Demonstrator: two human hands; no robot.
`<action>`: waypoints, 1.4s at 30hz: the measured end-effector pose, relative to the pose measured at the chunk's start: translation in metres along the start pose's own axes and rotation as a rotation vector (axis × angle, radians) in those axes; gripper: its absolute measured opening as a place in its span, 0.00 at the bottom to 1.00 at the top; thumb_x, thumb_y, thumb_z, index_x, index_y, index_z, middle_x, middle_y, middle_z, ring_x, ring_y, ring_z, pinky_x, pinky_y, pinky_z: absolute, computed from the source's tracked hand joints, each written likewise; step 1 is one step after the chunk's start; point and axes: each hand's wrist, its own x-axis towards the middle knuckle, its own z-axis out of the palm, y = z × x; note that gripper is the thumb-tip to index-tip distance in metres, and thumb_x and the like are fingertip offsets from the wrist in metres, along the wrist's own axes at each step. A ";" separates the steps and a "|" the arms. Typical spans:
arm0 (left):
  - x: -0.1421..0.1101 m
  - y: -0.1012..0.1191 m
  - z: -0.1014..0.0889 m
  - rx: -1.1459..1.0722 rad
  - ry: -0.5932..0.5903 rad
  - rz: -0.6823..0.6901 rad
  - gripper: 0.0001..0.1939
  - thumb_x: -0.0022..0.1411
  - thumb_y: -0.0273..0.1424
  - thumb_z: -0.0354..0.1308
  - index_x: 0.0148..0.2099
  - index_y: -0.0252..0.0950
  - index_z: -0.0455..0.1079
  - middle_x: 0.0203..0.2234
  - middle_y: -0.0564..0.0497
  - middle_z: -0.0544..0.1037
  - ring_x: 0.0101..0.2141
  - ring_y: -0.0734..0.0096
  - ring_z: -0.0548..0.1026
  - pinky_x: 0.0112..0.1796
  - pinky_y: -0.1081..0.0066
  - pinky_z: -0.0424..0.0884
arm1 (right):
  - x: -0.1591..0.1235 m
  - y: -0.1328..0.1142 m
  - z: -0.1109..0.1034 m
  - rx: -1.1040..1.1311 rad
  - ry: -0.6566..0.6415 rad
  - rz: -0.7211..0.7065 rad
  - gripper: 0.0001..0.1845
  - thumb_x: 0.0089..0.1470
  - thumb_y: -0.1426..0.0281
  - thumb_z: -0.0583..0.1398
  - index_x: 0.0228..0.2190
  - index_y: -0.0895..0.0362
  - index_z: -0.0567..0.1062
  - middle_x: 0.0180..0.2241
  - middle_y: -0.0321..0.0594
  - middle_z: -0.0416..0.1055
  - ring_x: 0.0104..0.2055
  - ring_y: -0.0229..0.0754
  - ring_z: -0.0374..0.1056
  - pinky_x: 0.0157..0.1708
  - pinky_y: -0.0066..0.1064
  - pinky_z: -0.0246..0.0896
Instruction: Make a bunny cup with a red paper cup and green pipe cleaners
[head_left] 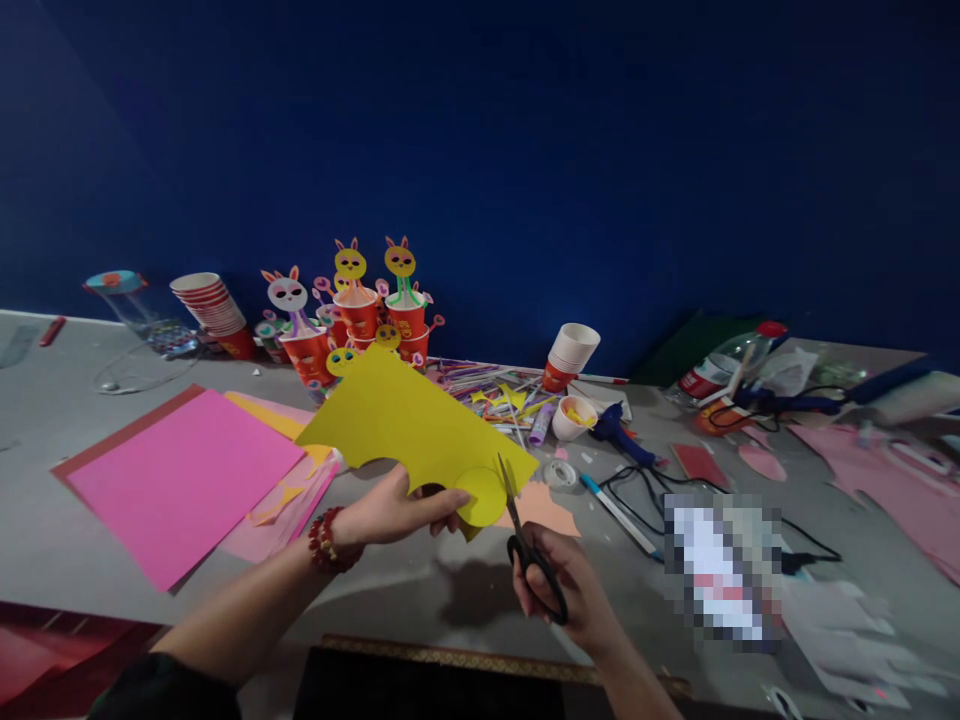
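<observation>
My left hand [412,508] pinches a sheet of yellow paper [405,415] by its lower edge, thumb on top. The sheet is held up over the table, and curved bites are cut from its near edge. A round outline [482,497] shows on it beside my thumb, partly cut along its edge. My right hand [559,580] grips black-handled scissors [536,562], fingers in the loops. The blades point up and away, against the paper at the right side of the circle. How far the blades are apart is hard to make out.
Pink paper sheets [191,480] lie on the left. Red paper cups with rabbit-face figures [306,350] stand behind the yellow sheet. Straws and sticks [480,385], a glue gun [626,440], a tape roll [560,473], a blue marker [619,515] and a bottle [724,365] are spread rightward.
</observation>
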 end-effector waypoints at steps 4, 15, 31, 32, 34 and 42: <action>0.002 -0.001 -0.002 -0.016 -0.019 0.008 0.16 0.62 0.42 0.58 0.30 0.34 0.74 0.21 0.51 0.79 0.19 0.77 0.70 0.21 0.78 0.64 | -0.001 -0.004 0.000 -0.021 0.005 0.024 0.33 0.45 0.38 0.62 0.21 0.55 0.64 0.14 0.31 0.62 0.14 0.31 0.53 0.15 0.24 0.45; 0.001 0.005 -0.005 -0.007 -0.031 0.003 0.16 0.62 0.41 0.59 0.33 0.33 0.75 0.23 0.48 0.81 0.19 0.77 0.71 0.20 0.78 0.64 | -0.001 -0.008 0.003 -0.007 0.029 0.049 0.34 0.43 0.37 0.62 0.19 0.55 0.63 0.12 0.29 0.59 0.13 0.30 0.51 0.14 0.24 0.44; 0.004 0.008 -0.009 -0.063 -0.076 0.001 0.14 0.61 0.38 0.59 0.30 0.33 0.73 0.21 0.50 0.79 0.18 0.79 0.69 0.21 0.79 0.63 | -0.004 -0.005 0.001 -0.020 0.054 0.062 0.34 0.42 0.37 0.63 0.19 0.55 0.63 0.12 0.28 0.59 0.13 0.30 0.52 0.15 0.24 0.43; 0.005 0.008 -0.009 -0.064 -0.077 -0.001 0.14 0.62 0.38 0.59 0.30 0.32 0.73 0.21 0.50 0.79 0.18 0.80 0.69 0.21 0.79 0.63 | -0.004 -0.004 0.001 -0.021 0.057 0.063 0.34 0.42 0.37 0.63 0.19 0.55 0.63 0.12 0.28 0.58 0.13 0.30 0.52 0.15 0.24 0.43; 0.005 0.008 -0.009 -0.060 -0.081 -0.008 0.14 0.62 0.39 0.59 0.31 0.32 0.73 0.21 0.50 0.79 0.19 0.80 0.69 0.21 0.79 0.63 | -0.004 -0.003 0.001 -0.024 0.062 0.066 0.34 0.41 0.37 0.63 0.18 0.55 0.63 0.12 0.28 0.58 0.13 0.30 0.53 0.14 0.24 0.43; 0.007 0.006 -0.011 -0.098 -0.070 -0.034 0.15 0.60 0.40 0.62 0.33 0.31 0.73 0.20 0.49 0.78 0.18 0.79 0.69 0.20 0.78 0.63 | -0.005 0.001 0.002 0.028 0.070 0.082 0.34 0.41 0.38 0.64 0.18 0.55 0.62 0.13 0.27 0.56 0.12 0.30 0.51 0.14 0.24 0.44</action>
